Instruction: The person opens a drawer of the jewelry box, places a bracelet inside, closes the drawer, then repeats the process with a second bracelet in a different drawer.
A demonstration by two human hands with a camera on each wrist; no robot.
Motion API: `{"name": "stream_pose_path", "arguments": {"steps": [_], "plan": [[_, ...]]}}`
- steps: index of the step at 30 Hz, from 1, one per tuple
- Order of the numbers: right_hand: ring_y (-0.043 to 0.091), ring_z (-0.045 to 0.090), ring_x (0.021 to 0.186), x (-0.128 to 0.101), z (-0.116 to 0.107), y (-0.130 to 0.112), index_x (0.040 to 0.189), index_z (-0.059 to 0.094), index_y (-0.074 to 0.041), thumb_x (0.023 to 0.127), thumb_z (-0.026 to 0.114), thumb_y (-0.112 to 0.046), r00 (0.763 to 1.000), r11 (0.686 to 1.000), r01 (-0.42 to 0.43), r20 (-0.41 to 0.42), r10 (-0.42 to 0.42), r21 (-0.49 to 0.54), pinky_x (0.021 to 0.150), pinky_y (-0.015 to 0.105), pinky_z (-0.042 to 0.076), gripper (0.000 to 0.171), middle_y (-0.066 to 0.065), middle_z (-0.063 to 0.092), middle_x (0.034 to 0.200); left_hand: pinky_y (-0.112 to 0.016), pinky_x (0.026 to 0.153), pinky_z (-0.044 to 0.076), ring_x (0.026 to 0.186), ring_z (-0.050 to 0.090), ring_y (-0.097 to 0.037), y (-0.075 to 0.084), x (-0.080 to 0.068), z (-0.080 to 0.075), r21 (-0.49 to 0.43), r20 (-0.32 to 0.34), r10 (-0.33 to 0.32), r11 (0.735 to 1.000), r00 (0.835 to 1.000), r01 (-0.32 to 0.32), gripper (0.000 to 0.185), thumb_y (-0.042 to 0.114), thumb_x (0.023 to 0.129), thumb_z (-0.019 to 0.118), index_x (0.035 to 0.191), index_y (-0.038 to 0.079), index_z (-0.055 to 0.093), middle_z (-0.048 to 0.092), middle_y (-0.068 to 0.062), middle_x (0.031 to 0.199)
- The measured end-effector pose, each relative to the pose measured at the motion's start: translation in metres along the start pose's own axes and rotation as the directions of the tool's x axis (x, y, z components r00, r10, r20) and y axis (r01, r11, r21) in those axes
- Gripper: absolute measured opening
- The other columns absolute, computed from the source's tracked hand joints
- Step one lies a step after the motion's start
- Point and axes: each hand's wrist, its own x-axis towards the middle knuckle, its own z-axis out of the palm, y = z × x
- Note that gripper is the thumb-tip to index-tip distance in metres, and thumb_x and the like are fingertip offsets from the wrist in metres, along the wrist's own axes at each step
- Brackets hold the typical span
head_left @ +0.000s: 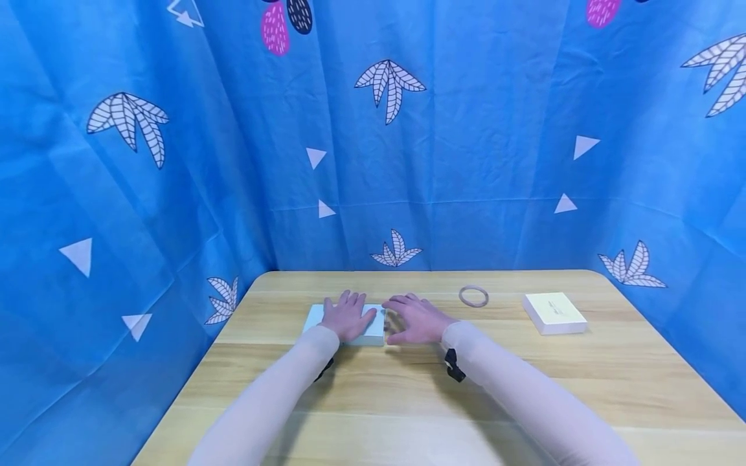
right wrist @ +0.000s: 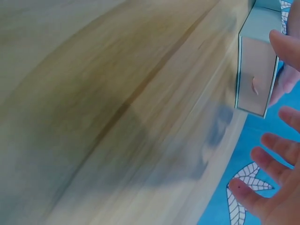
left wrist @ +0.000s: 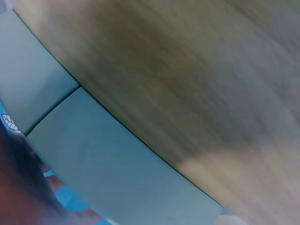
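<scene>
A flat pale blue box lies on the wooden table left of centre. My left hand rests flat on its lid with straight fingers. My right hand sits just off the box's right end, fingers spread and relaxed, holding nothing. In the right wrist view the box's short end stands close to the spread fingers, one fingertip right beside it. The left wrist view shows the box's long side against the table top, blurred.
A thin beige ring lies on the table to the right of my hands. Farther right sits a cream-white box. Blue patterned cloth walls the table on the back and both sides.
</scene>
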Motion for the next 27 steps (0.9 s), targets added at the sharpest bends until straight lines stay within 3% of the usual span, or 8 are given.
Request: {"name": "stream_pose_path", "arguments": {"steps": [15,27], "plan": [[0.04,0.037,0.145,-0.012,-0.001,0.009,0.153,0.043,-0.02,0.082,0.075,-0.057,0.999,0.999,-0.035,0.009,0.035,-0.003,0.113,0.068,0.029,0.086,0.01,0.042,0.158,-0.073,0.116,0.006,0.156,0.014,-0.032,0.0,-0.003,0.006,0.002,-0.01,0.002,1.0,1.0,-0.002,0.076,0.062,0.103,0.02,0.162,0.014,0.022,0.026,-0.009,0.167],[0.042,0.034,0.146,-0.025,0.001,0.017,0.153,0.043,-0.018,0.082,0.076,-0.055,0.998,0.998,-0.056,0.007,0.056,0.0,0.114,0.07,0.026,0.087,0.012,0.04,0.159,-0.074,0.116,0.002,0.157,0.009,-0.03,-0.003,0.001,0.014,0.019,-0.013,-0.02,1.0,1.0,0.02,0.08,0.07,0.1,0.014,0.163,0.022,0.015,0.022,-0.005,0.168]]}}
